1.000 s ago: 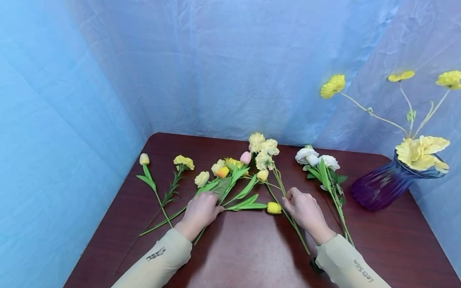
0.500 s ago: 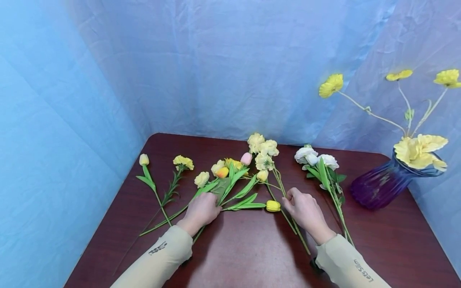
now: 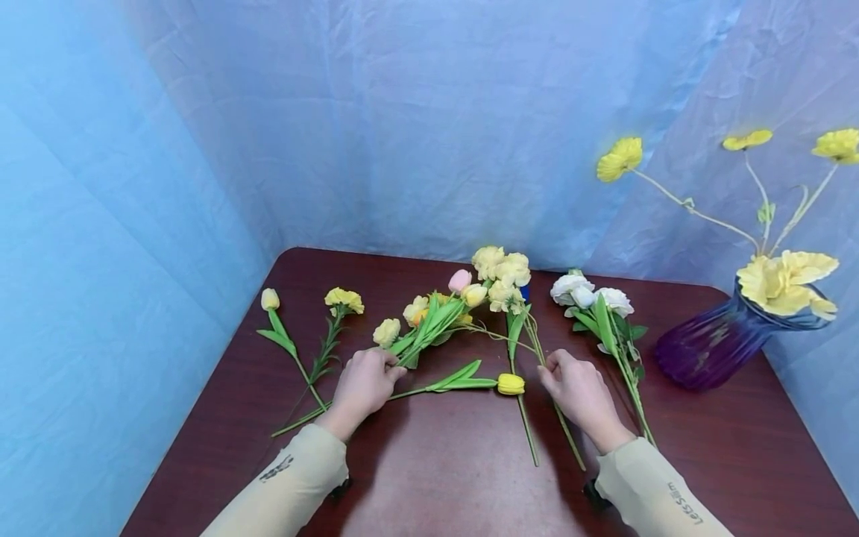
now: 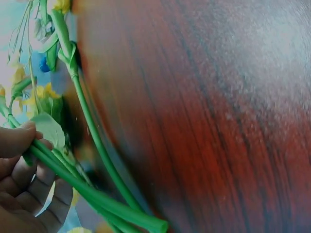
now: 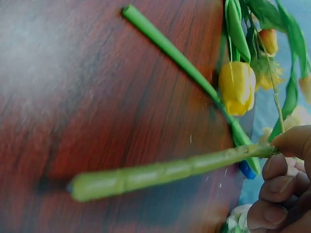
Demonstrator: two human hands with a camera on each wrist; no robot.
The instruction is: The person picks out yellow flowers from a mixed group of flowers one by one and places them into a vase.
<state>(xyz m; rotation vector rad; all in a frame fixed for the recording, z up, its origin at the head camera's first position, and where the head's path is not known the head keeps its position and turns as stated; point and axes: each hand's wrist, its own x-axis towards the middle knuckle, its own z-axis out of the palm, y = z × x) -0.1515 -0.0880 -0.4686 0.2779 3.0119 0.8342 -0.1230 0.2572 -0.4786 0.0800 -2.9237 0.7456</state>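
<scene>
My left hand (image 3: 365,384) pinches green tulip stems (image 4: 97,193) between thumb and fingers. The bundle slants up to a pink tulip (image 3: 459,281) and a pale yellow tulip (image 3: 474,295). Between thumb and forefinger, my right hand (image 3: 580,391) grips the thick stem (image 5: 165,171) of a spray with several pale yellow blooms (image 3: 510,270). A bright yellow tulip (image 3: 511,384) lies crosswise between the hands, its stem passing near the left one. Beside the spray, a green stem (image 3: 526,429) leads up to a blue bloom (image 3: 526,292), mostly hidden.
White flowers (image 3: 593,298) lie right of the right hand. A blue-purple glass vase (image 3: 705,347) holding yellow flowers stands at the far right. At left lie a pale tulip (image 3: 270,300) and a yellow carnation-like flower (image 3: 344,300). Blue cloth (image 3: 429,134) hangs behind the table.
My left hand has moved slightly left, drawing the tulip stems together; the pale yellow tulip now sits beside the pink one. My right hand and the spray have shifted slightly right, and the blue bloom shows.
</scene>
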